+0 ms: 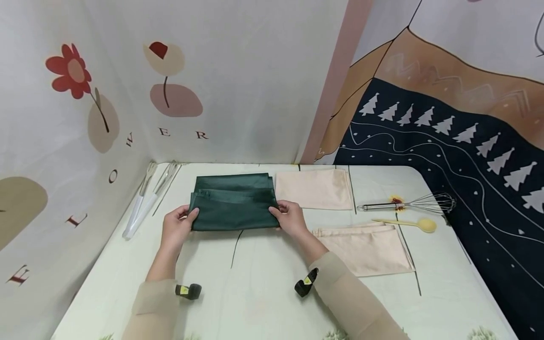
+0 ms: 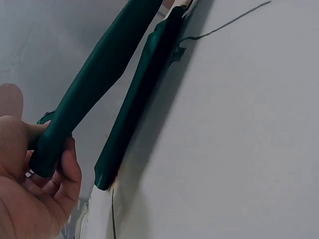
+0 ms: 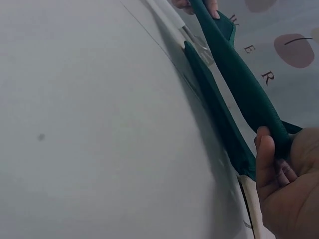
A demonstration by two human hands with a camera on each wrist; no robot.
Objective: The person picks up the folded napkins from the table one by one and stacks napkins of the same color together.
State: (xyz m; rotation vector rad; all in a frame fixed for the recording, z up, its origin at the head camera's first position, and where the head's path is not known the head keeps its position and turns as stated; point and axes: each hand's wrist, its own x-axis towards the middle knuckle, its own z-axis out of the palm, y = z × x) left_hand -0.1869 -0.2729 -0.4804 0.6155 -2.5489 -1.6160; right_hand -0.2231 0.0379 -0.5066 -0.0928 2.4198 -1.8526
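Observation:
My left hand (image 1: pixel 175 229) and right hand (image 1: pixel 292 219) pinch the two ends of a folded dark green cloth (image 1: pixel 233 213). In both wrist views this cloth (image 2: pixel 94 74) is raised off the table, its folded edge toward me. A second folded green cloth (image 1: pixel 231 181) lies on the table just behind and below it, partly hidden in the head view; the right wrist view shows that lower cloth (image 3: pixel 219 117) lying flat, apart from the held one. Thumb and fingers of each hand close on opposite faces of the raised cloth.
Two folded pale pink cloths lie to the right, one farther back (image 1: pixel 314 190) and one nearer (image 1: pixel 365 250). Beyond them are a metal whisk (image 1: pixel 408 204) and a yellow spoon (image 1: pixel 425 225). White-handled utensils (image 1: pixel 146 208) lie at the left by the wall curtain (image 1: pixel 238 118).

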